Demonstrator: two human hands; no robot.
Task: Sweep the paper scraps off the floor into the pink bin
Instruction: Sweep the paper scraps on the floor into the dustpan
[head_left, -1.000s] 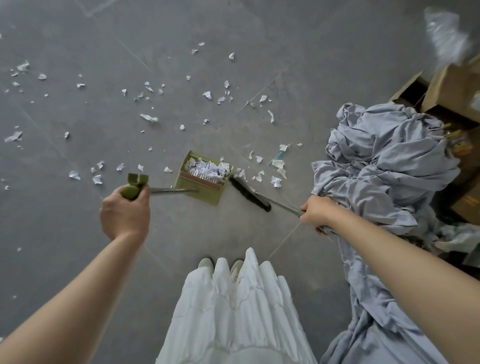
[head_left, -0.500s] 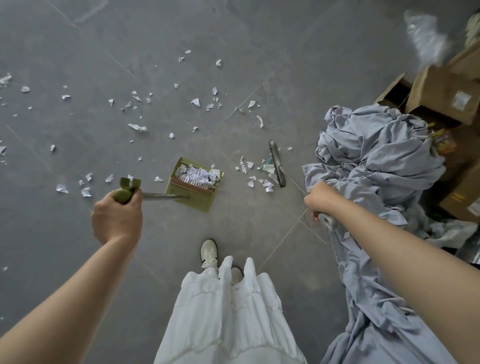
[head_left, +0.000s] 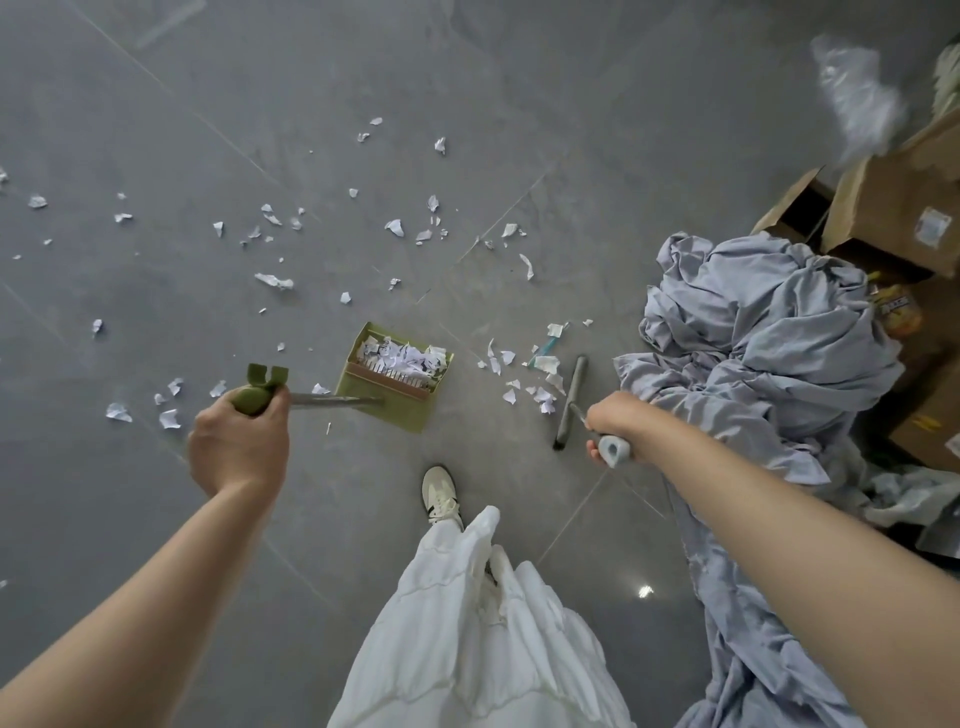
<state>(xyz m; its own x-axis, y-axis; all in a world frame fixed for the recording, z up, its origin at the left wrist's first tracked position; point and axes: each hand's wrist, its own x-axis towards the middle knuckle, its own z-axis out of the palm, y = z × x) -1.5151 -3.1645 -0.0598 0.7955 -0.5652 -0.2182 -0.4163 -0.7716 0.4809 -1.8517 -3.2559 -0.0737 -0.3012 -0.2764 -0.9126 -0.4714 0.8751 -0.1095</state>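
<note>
We look straight down at a grey tiled floor (head_left: 519, 104) strewn with paper scraps (head_left: 395, 227), small torn white pieces, some with dark print, scattered widely to the left and ahead of us. Our left hand (head_left: 236, 449) has its fingers curled round the olive-green grip of a long-handled dustpan (head_left: 395, 376), whose metal shaft runs right to the pan. The pan is olive green, rectangular, resting on the floor ahead of our feet, and it holds a heap of crumpled white scraps behind a row of comb-like teeth. Just right of it lies a tighter cluster of scraps (head_left: 535, 374) with one thin turquoise piece among them. Our right hand (head_left: 618, 421) grips the pale grey handle of a broom (head_left: 570, 400), its dark narrow head on the floor just beside that cluster, on its right. The pink bin is nowhere in view. A white skirt (head_left: 467, 634) and one pale shoe (head_left: 440, 492) show below. To the right sits a rumpled pile of grey cloth (head_left: 769, 338), with cardboard boxes (head_left: 893, 208) behind it.
</note>
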